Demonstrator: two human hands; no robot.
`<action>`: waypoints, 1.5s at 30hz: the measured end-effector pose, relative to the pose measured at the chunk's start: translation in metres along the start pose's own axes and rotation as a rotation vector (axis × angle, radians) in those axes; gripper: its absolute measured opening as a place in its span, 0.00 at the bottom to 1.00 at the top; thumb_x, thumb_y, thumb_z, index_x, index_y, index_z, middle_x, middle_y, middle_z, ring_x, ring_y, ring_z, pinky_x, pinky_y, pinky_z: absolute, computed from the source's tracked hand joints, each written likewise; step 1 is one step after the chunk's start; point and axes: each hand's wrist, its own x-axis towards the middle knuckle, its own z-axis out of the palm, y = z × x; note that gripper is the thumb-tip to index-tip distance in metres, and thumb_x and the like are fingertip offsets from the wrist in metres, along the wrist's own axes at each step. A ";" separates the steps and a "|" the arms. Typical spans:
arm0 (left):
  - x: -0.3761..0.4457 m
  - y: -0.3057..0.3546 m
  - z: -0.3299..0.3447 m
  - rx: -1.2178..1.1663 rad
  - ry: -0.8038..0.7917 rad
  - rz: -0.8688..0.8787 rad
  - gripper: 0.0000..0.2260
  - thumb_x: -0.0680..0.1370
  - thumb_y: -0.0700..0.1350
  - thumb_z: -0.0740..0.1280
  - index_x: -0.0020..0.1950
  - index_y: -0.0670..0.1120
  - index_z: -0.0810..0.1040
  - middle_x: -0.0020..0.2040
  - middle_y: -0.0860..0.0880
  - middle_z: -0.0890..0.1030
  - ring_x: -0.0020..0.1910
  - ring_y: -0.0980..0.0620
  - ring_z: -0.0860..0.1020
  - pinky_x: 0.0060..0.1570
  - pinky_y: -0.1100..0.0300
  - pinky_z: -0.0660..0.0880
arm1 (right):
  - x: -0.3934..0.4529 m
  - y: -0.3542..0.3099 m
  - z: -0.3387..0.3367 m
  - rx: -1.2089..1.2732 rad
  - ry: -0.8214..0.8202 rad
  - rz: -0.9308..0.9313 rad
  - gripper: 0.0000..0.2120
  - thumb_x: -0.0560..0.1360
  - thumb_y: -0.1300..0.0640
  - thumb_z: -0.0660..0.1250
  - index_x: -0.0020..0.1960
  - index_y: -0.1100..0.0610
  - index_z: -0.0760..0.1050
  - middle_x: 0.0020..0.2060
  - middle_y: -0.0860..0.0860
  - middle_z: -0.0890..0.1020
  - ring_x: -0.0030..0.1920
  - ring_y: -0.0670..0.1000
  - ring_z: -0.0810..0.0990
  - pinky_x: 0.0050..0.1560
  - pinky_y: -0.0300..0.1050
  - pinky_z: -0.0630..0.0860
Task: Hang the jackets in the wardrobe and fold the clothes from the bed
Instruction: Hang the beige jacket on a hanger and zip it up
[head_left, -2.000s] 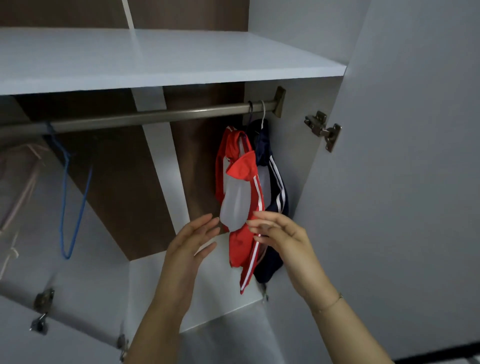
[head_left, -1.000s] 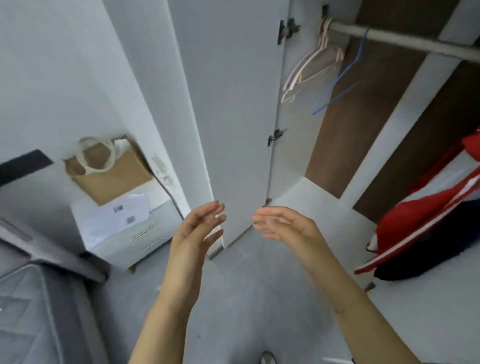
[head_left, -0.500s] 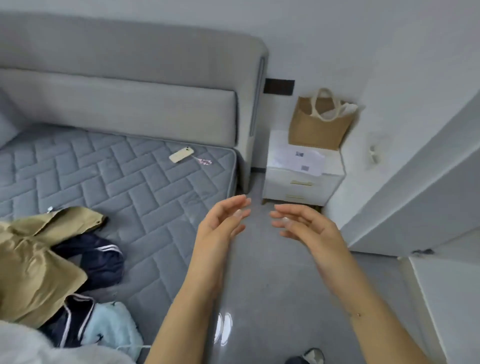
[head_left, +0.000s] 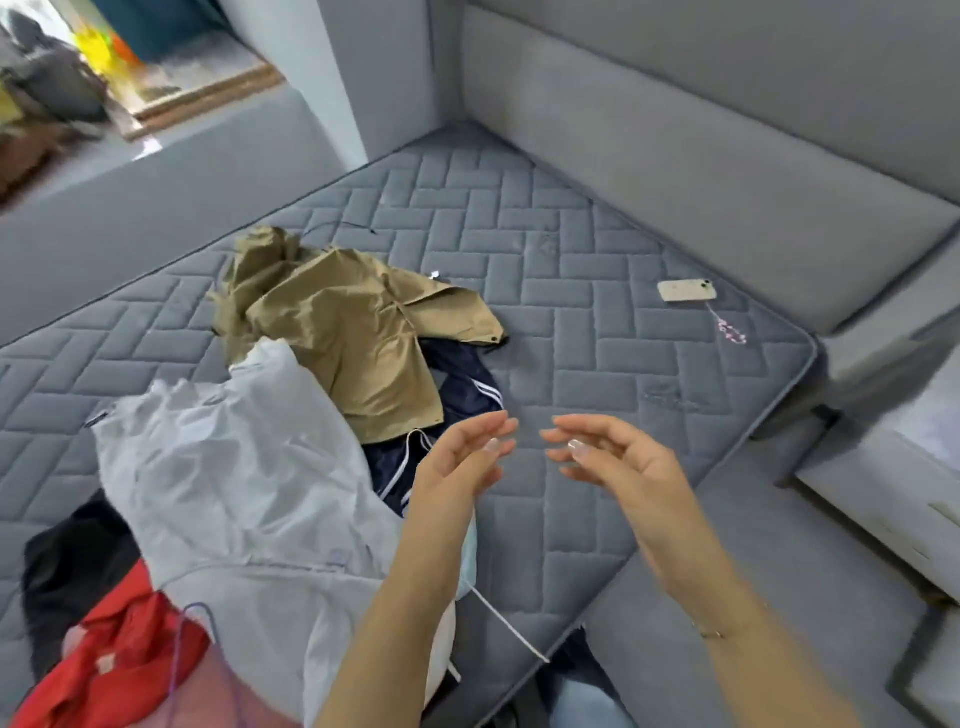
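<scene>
A heap of clothes lies on the grey quilted bed (head_left: 571, 322). On top are a khaki jacket (head_left: 353, 332) and a pale grey garment (head_left: 244, 483). A navy piece with white stripes (head_left: 462, 379) shows under the khaki jacket, and a red garment (head_left: 119, 660) and a black one (head_left: 67, 566) lie at the lower left. My left hand (head_left: 462, 457) and my right hand (head_left: 613, 457) hover empty above the mattress, just right of the heap, palms facing each other, fingers relaxed. The wardrobe is out of view.
A phone (head_left: 685, 290) with a beaded strap lies on the mattress near the grey headboard (head_left: 727, 156). A white bedside cabinet (head_left: 893, 499) stands at the right edge. Grey floor (head_left: 805, 597) runs along the bed's near side. A doorway opens at the top left.
The view has swung from the wardrobe with the hung red and navy jackets, past the bedside cabinet, to the bed. Both hands stayed empty and raised in front of me.
</scene>
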 end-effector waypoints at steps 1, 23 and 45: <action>0.007 -0.001 -0.008 -0.006 0.037 -0.005 0.11 0.80 0.39 0.64 0.59 0.49 0.81 0.55 0.53 0.84 0.55 0.55 0.81 0.57 0.59 0.76 | 0.014 0.003 0.007 -0.007 -0.031 0.016 0.12 0.79 0.67 0.62 0.55 0.55 0.80 0.50 0.50 0.86 0.50 0.48 0.84 0.53 0.39 0.79; 0.293 -0.054 -0.133 0.076 0.460 -0.172 0.10 0.78 0.39 0.68 0.59 0.47 0.80 0.55 0.52 0.83 0.56 0.54 0.80 0.54 0.62 0.75 | 0.339 0.087 0.104 -0.212 -0.340 0.138 0.10 0.78 0.61 0.66 0.53 0.49 0.81 0.50 0.43 0.85 0.55 0.45 0.82 0.54 0.39 0.77; 0.515 -0.375 -0.195 1.113 0.321 -0.370 0.30 0.82 0.59 0.49 0.79 0.55 0.37 0.78 0.58 0.33 0.76 0.55 0.31 0.67 0.35 0.29 | 0.435 0.333 0.044 -0.204 -0.222 0.298 0.10 0.80 0.59 0.64 0.55 0.49 0.81 0.53 0.41 0.84 0.57 0.41 0.80 0.63 0.47 0.75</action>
